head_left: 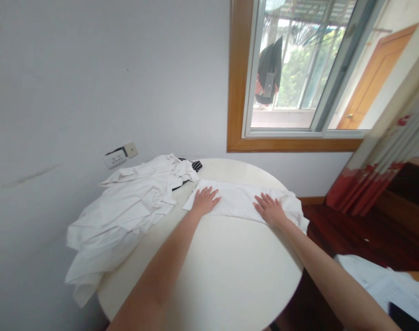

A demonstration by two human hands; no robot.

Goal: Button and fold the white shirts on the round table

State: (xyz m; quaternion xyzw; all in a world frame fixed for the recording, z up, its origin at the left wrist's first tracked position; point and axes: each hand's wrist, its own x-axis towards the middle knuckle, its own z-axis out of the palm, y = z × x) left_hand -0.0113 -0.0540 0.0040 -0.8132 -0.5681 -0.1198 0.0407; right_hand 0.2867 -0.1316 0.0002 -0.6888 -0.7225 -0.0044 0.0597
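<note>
A folded white garment [239,200] lies as a long strip across the far side of a round white table [226,266]. My left hand [205,200] rests flat on the strip's left end, fingers spread. My right hand [269,209] lies flat on its right part, fingers stretched out too. Neither hand grips anything. The strip's right end hangs slightly over the table's edge.
A heap of white clothes [127,216] covers the table's left side and hangs over its edge, with a black-and-white striped piece [195,164] behind it. A wall socket [116,158] is at the left wall. A window [292,69], a red-patterned curtain [378,174] and papers [392,285] are on the right.
</note>
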